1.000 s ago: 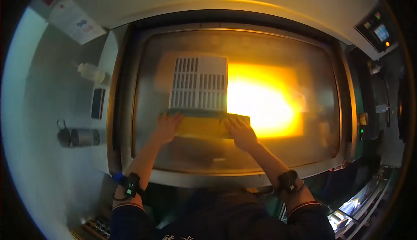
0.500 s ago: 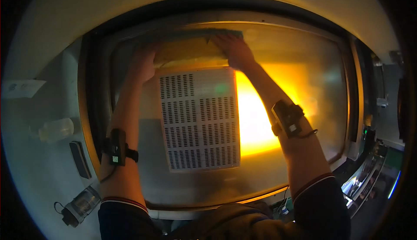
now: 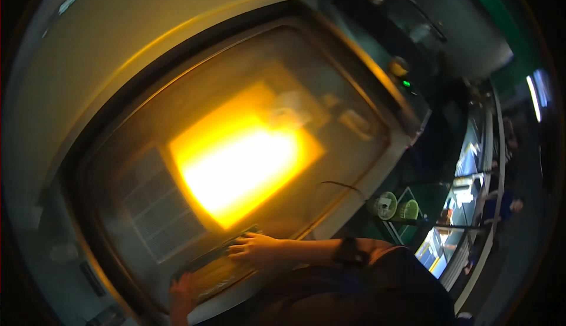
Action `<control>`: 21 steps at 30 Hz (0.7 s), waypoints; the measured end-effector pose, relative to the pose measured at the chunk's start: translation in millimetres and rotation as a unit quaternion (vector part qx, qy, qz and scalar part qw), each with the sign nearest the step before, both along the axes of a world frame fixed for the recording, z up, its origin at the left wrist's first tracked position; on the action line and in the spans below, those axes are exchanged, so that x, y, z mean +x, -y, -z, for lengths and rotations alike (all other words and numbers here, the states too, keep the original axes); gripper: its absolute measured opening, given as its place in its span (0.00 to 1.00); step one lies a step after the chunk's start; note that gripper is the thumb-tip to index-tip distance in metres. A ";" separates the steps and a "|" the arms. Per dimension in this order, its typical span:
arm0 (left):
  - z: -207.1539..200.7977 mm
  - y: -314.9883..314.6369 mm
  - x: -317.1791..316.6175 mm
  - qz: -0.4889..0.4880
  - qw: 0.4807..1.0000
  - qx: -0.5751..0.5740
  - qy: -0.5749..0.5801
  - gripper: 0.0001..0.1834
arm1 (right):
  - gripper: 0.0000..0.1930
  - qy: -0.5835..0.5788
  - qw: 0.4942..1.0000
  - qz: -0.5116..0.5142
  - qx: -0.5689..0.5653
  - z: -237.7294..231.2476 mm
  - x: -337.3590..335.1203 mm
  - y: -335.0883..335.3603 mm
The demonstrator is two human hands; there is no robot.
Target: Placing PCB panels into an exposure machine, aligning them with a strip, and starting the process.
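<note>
Near the front edge of the framed table bed (image 3: 295, 202), a long flat yellowish bar with a dark green edge (image 3: 215, 276) lies slantwise under my hands. My left hand (image 3: 184, 293) holds its left end, partly blurred. At the other end, my right hand (image 3: 253, 248) grips the bar with its fingers laid over the top. Just beyond the bar is a pale rectangular panel (image 3: 162, 208) with blocks of small slots, blurred now. Beside that panel a bright yellow-white lit rectangle (image 3: 236, 167) glares and washes out the surface there.
A raised dark frame (image 3: 97, 261) with a metal rim surrounds the bed. A pale curved hood (image 3: 118, 25) rises behind it. At the right stand green round baskets (image 3: 408, 210), a thin dark cable (image 3: 342, 184) and a long lit counter (image 3: 466, 167) with people beyond.
My hands have brought the bar from the far side of the bed to its near edge. The view has turned to the right, bringing the baskets and counter into fuller sight.
</note>
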State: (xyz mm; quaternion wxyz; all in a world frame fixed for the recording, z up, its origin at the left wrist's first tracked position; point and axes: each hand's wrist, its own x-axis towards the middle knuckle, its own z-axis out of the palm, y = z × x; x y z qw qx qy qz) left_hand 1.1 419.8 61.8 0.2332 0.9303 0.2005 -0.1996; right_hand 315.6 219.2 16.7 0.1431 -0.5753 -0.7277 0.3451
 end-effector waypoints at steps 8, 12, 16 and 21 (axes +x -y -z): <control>36.7 95.7 39.2 -0.154 0.982 -0.107 -0.017 0.36 | 0.33 0.148 0.736 0.660 0.005 -21.6 426.0 222.4; 32.5 121.4 58.6 -0.191 0.980 -0.052 -0.031 0.42 | 0.50 0.376 0.573 0.724 -0.071 -55.0 551.3 366.8; 26.8 114.9 55.7 -0.200 0.974 -0.103 -0.014 0.42 | 0.57 0.337 0.589 0.735 -0.007 -27.0 565.7 401.8; 43.5 97.6 46.1 -0.125 0.990 -0.067 -0.014 0.43 | 0.51 0.337 0.561 0.753 -0.065 -32.8 575.8 401.1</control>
